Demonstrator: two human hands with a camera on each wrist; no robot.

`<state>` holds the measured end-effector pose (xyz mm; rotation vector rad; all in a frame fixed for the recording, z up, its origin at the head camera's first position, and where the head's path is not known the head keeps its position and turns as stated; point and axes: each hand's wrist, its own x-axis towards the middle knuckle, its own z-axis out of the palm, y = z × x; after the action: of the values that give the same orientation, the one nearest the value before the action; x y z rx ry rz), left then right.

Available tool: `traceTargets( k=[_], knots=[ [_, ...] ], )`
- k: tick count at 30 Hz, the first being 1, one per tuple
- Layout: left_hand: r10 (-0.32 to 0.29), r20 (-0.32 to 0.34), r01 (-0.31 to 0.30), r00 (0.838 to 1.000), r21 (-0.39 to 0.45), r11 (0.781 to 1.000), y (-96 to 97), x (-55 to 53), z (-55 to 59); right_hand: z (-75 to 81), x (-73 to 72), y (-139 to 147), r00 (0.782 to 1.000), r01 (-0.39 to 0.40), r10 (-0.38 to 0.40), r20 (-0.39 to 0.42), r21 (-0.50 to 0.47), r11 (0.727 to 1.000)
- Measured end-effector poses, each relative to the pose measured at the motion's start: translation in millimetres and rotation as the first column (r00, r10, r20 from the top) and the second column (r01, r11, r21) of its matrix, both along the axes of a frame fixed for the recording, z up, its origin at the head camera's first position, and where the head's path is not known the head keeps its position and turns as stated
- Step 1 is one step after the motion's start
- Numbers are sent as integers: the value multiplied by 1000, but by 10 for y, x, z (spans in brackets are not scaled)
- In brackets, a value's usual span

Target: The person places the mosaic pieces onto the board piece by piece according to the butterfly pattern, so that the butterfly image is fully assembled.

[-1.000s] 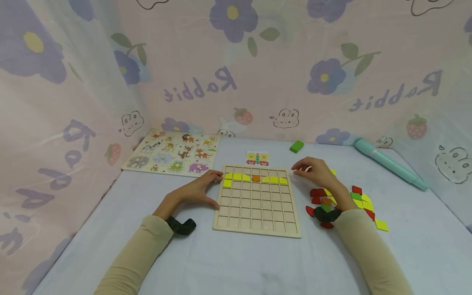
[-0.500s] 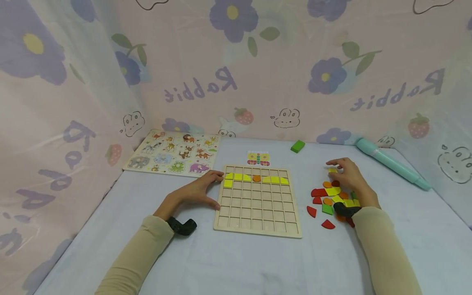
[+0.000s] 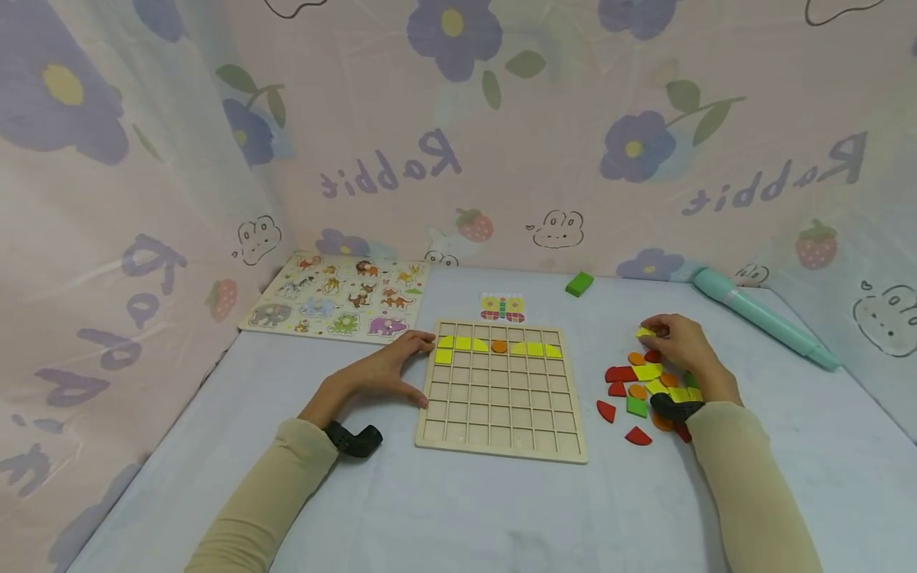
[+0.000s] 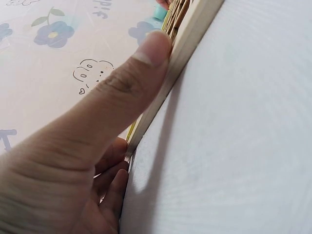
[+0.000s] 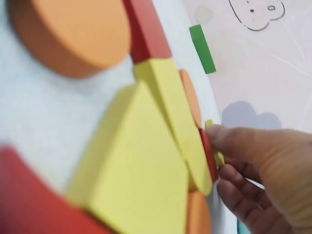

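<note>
A square wooden grid board (image 3: 500, 414) lies mid-table, with several yellow tiles (image 3: 462, 344) and an orange disc (image 3: 499, 346) in its upper rows. My left hand (image 3: 383, 371) rests against the board's left edge, thumb and fingers spread apart. In the left wrist view the thumb (image 4: 129, 80) presses the board's side. To the right, my right hand (image 3: 680, 348) pinches a yellow piece (image 3: 645, 333) at the far end of a loose pile. In the right wrist view, the thumb (image 5: 234, 141) and fingers partly hide that piece's shape.
Loose red, orange, green and yellow pieces (image 3: 636, 407) lie right of the board. Behind it is a small butterfly pattern card (image 3: 503, 307). An animal puzzle board (image 3: 337, 298) stands back left, a green block (image 3: 579, 284) and a teal tube (image 3: 766, 318) back right.
My right hand has moved right, from beside the board's upper right corner to the pile, and its fingers have closed on a yellow piece. The left hand has stayed on the board.
</note>
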<state>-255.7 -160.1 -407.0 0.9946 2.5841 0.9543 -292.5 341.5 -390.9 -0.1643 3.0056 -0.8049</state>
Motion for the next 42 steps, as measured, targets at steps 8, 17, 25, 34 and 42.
traceTargets(
  k=[8,17,25,34,42],
  knots=[
    [-8,3,8,1000,11,1000,0,10,7,110,22,-322,998,-30,25,-49,-106,994],
    [-12,1,12,1000,18,1000,-2,23,20,268,44,-1101,962,-258,235,-142,-168,952],
    [-12,-8,12,1000,6,1000,1,9,13,274,144,-1683,878,-473,431,-206,-255,843],
    [-20,-10,20,1000,14,1000,-7,4,15,202,179,-2194,855,-516,478,-202,-233,824],
    [-14,6,14,1000,21,1000,-4,15,19,122,203,-2498,857,-510,488,-165,-132,850]
  ],
)
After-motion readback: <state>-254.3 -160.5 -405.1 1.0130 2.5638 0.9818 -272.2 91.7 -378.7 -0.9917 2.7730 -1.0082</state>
